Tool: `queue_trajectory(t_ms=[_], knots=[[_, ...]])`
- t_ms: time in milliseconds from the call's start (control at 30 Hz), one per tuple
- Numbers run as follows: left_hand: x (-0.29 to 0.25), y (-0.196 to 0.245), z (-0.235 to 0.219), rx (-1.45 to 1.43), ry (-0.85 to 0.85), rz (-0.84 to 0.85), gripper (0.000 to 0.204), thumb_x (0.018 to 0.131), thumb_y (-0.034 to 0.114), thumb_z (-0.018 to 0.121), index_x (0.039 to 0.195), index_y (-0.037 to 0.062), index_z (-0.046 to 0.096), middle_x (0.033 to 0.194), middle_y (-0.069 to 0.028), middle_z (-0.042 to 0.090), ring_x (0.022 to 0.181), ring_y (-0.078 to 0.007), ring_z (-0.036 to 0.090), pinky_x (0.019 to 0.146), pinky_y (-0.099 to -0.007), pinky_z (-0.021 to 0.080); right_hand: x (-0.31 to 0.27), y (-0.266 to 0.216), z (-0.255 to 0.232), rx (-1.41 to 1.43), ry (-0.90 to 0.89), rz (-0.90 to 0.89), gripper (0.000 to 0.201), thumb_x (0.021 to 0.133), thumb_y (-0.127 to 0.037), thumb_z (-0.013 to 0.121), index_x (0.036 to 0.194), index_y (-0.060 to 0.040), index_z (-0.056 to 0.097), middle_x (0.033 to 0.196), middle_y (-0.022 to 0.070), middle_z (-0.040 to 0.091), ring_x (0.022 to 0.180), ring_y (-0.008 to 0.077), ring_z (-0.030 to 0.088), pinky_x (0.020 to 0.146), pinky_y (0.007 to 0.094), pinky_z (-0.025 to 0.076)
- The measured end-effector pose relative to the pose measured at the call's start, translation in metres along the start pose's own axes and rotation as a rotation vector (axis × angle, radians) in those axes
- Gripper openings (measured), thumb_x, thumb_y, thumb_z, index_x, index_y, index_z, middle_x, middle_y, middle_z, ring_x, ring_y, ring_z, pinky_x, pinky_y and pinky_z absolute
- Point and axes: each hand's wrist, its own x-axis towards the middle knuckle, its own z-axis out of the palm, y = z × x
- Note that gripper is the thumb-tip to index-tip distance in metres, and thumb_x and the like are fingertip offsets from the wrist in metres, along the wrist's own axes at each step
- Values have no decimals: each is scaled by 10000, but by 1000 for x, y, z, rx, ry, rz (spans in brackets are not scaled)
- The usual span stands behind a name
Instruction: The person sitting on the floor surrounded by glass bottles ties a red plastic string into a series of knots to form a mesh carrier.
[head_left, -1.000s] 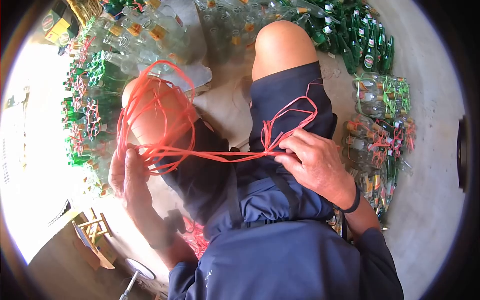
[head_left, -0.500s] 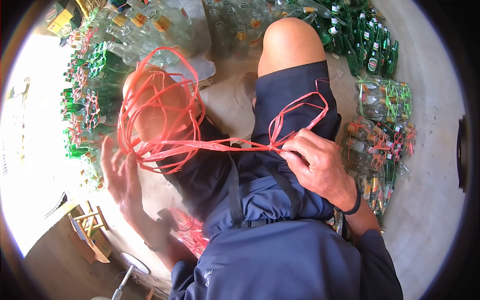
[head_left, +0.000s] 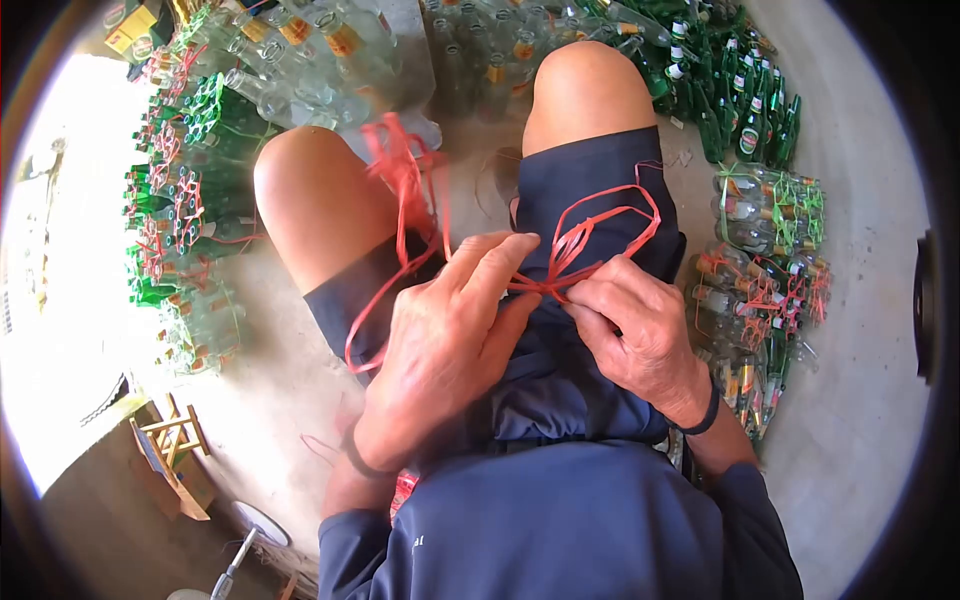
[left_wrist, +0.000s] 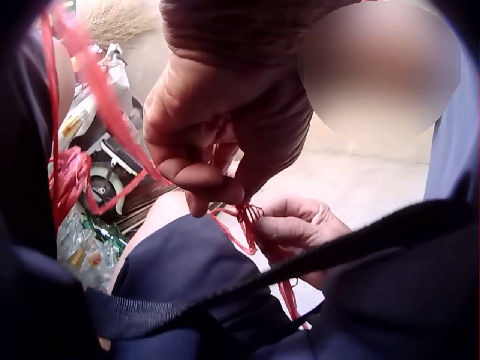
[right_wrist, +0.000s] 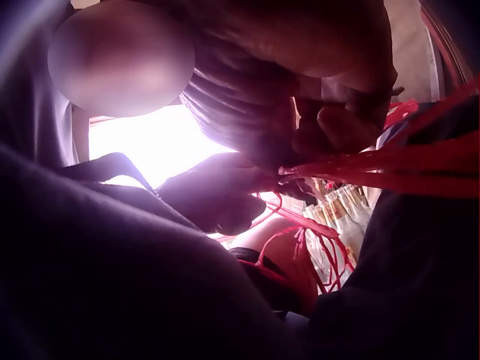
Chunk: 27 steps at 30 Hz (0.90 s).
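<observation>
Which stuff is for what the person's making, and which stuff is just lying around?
Seems part of the job:
red plastic twine
left hand
right hand, pinching the twine

Seem just lying about, in no hand:
green glass bottles
clear glass bottles
wooden stool, probably

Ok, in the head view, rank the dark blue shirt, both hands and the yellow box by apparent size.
1. Dark blue shirt
2. Left hand and right hand: too alike to rank
3. Yellow box
</observation>
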Motion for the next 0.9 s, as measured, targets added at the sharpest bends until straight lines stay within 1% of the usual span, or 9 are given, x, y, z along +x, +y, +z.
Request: queue_trajectory(t_ms=[100,233,400,467,500,567,700,833,900], knots=[[1,-11,6,-29,-95,-37,262,905,7,721,1160,-29,671,934,-135,653,807,-240,665,741,-320,533,1,0,1,-10,16,-9,196,779,60,775,917,-26,665,785,77,566,642,261,627,554,375,515],[-2,-24,12,-101,-50,-37,193,915,12,713,1102,-30,684,895,-137,653,790,-256,660,740,-332,532,2,4,4,-23,40,-18,187,794,50,772,930,-26,668,787,77,570,653,262,637,563,375,523],[-1,-27,14,-223,5,-73,95,941,9,689,1029,-26,677,852,-96,658,776,-199,647,737,-309,518,5,5,3,-26,14,-13,191,805,27,782,954,-22,674,798,81,587,664,258,647,579,383,531],[0,-28,20,-249,42,-61,83,932,0,691,1010,-22,677,836,-115,644,740,-235,642,690,-335,508,10,-7,-3,129,-51,148,191,814,9,790,963,-23,676,823,71,613,653,215,633,564,346,516],[0,-29,22,-274,76,-46,72,922,-9,693,992,-17,677,820,-135,630,703,-270,637,643,-360,498,10,-8,-5,128,-50,148,191,814,9,790,963,-23,676,823,71,613,653,215,633,564,346,516],[2,-29,22,-288,58,-74,71,923,-9,690,992,-19,677,820,-135,631,707,-269,639,647,-360,500,10,-9,-8,214,-25,206,191,837,-3,786,1002,-26,692,836,51,637,652,133,607,549,273,487],[6,-26,21,-301,31,-74,79,923,-4,690,1000,-19,681,826,-136,637,716,-268,645,658,-360,505,10,-4,-2,296,71,340,187,872,-4,766,1052,-23,716,821,14,640,679,44,573,553,208,458],[8,-24,23,-297,25,-49,86,924,-3,691,1008,-18,685,828,-137,640,724,-271,651,666,-360,508,14,-4,-5,348,39,398,144,879,-3,764,1012,-6,708,837,23,650,684,54,579,575,213,474],[9,-24,23,-299,-29,-84,83,957,31,681,1020,-22,680,886,-86,673,799,-144,647,740,-290,522,8,6,1,412,54,358,103,902,-6,747,990,11,696,866,45,672,708,62,601,611,218,496]])
